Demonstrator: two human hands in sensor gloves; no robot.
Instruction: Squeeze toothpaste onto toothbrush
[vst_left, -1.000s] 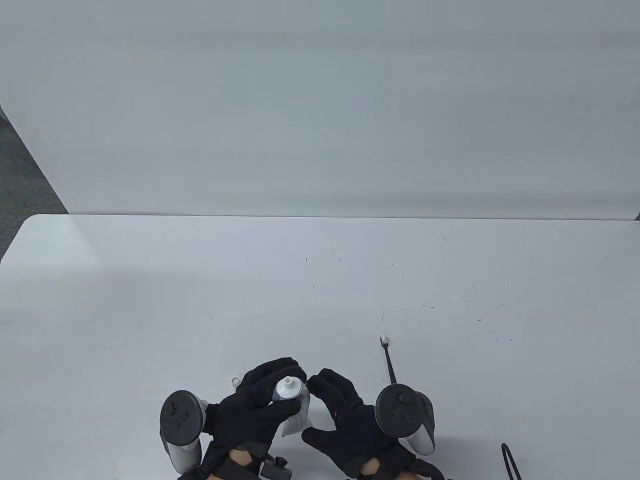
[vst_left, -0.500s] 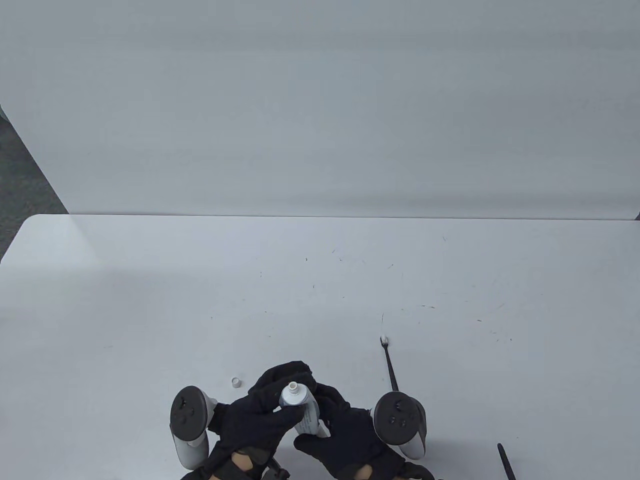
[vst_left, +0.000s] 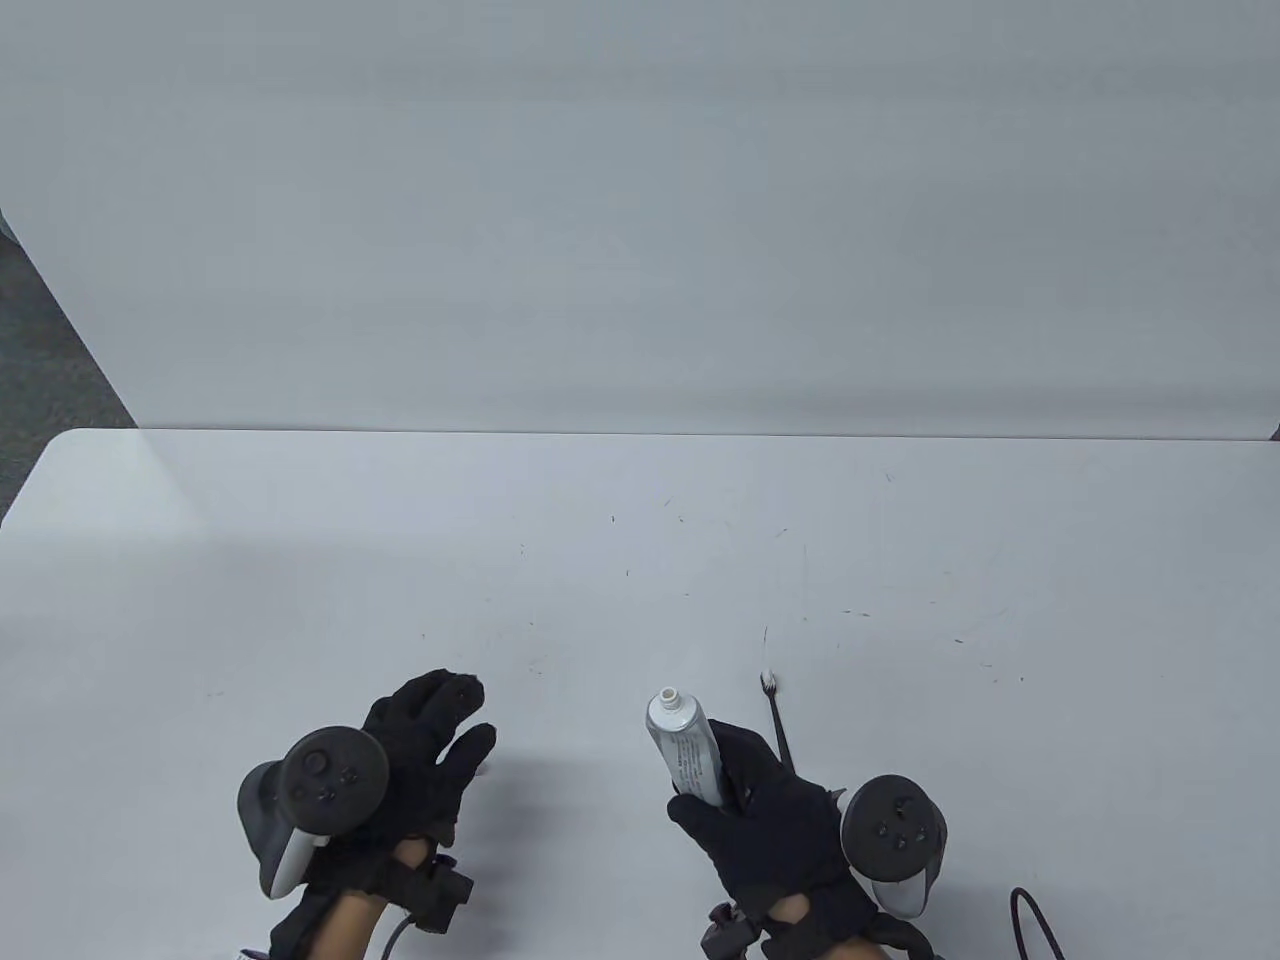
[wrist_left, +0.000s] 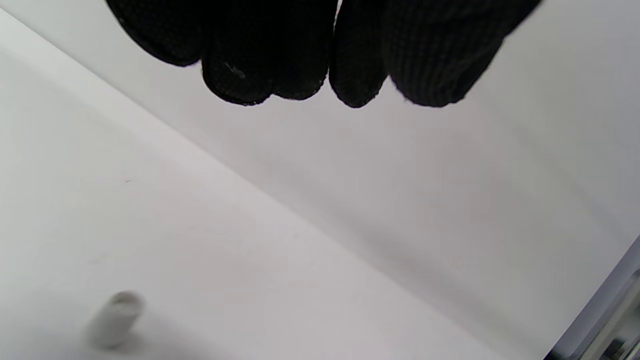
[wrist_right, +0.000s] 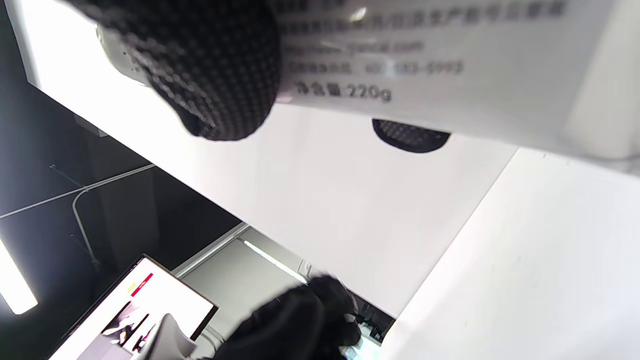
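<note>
While right hand (vst_left: 770, 820) grips toothpaste tube (vst_left: 683, 745) (uncapped), left hand (vst_left: 425, 745) spreads.

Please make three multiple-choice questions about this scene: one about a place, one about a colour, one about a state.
1. Where does the toothbrush lie?
A. on the table, beside the right hand
B. in the left hand
C. at the table's far edge

2. What colour are the gloves?
A. white
B. black
C. blue

3. In what state is the toothpaste tube?
A. capped, lying flat
B. uncapped, in the left hand
C. uncapped, held by the right hand

Answers: A, the brush rests by the right hand; B, both gloves are black; C, its nozzle is bare, and the left hand holds nothing.
</note>
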